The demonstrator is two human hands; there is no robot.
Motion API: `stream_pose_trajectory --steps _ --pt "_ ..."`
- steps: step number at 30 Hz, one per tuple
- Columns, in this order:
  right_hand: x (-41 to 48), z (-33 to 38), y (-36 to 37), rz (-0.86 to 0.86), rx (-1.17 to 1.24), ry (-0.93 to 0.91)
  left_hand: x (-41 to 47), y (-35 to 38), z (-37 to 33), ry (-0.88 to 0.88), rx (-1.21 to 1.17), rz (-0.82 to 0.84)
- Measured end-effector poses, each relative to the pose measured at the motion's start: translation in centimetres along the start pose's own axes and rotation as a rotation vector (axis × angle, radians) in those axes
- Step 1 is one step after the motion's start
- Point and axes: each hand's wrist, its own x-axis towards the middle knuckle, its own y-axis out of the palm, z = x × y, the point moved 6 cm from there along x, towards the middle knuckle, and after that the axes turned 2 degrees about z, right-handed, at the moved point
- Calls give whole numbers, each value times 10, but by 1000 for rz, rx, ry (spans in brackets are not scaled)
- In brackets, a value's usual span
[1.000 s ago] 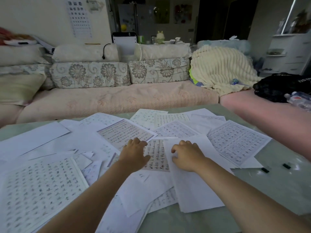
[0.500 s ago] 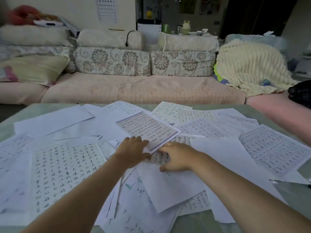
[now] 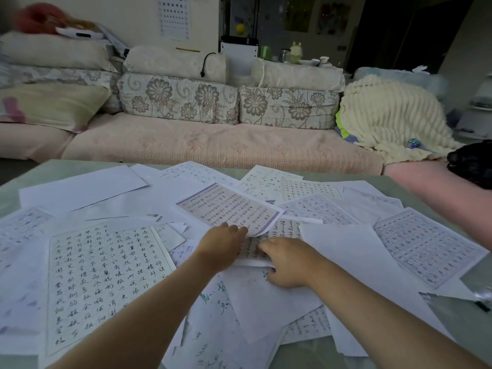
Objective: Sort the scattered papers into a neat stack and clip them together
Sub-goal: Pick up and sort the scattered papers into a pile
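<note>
Several scattered papers cover the green table (image 3: 66, 169), some blank, some with rows of handwriting. My left hand (image 3: 221, 246) holds the near edge of a tinted, blue-bordered sheet (image 3: 229, 206), whose near corner is lifted off the pile. My right hand (image 3: 287, 262) lies just right of it on a handwritten sheet (image 3: 282, 231), fingers on top and thumb at its near edge. A big calligraphy page (image 3: 101, 278) lies at the left and a gridded page (image 3: 426, 249) at the right. A small black clip (image 3: 482, 306) sits at the table's right edge.
A pink sofa (image 3: 213, 147) with floral cushions runs behind the table. A cream knitted blanket (image 3: 386, 115) and a black bag (image 3: 474, 161) lie on its right part. Papers overhang the near table edge.
The view swung left and down. My left hand took hold of the bordered sheet's near edge. My right hand slid left off the blank sheet onto the handwritten one.
</note>
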Motion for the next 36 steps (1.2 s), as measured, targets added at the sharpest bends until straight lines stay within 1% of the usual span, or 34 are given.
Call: stream_pose_trajectory --steps 2,4,6,7,10,12,14,16,18,20,23,24,25,26,27,29,30,32,34,36 --pt "0 -3 -2 -5 -4 10 0 -5 1 -21 -38 -54" --pt "0 -7 -5 -35 -6 33 0 -11 6 -37 -170 -94" --pt "0 -11 -11 -109 18 72 -4 -16 9 20 -324 -96" --pt "-1 -12 -14 -150 39 96 -9 -19 8 61 -357 -99" --pt "0 -6 -17 -252 131 136 -29 -25 2 160 -432 -60" --pt "1 2 -18 -280 226 149 -41 -22 0 187 -376 -25" --pt "1 11 -20 -241 289 146 -44 -21 3 203 -283 -79" --pt "0 16 -23 -147 311 130 -44 -26 10 167 -257 -139" --pt "-4 14 -26 -73 477 164 -46 -39 17 155 -295 -208" --pt "-4 5 -27 -74 624 201 -52 -52 25 123 -346 -212" --pt "2 -13 -24 -123 545 278 -68 -59 47 47 -446 -163" --pt "5 -17 -20 -113 522 313 -75 -61 54 47 -467 -189" --pt "8 -18 -14 -86 504 347 -82 -61 61 37 -440 -223" --pt "12 -19 -9 -60 500 379 -89 -61 66 -3 -384 -253" --pt "15 -18 -4 -35 494 408 -95 -60 73 -86 -337 -271" --pt "21 -13 2 0 449 448 -108 -58 86 -324 -332 -275" --pt "25 -10 5 19 393 457 -115 -56 92 -469 -381 -255" --pt "31 -2 7 67 272 456 -128 -52 100 -749 -598 -203" --pt "36 5 8 97 234 439 -134 -41 102 -972 -981 -169" --pt "39 12 9 103 252 405 -135 -33 97 -1104 -1363 -181"
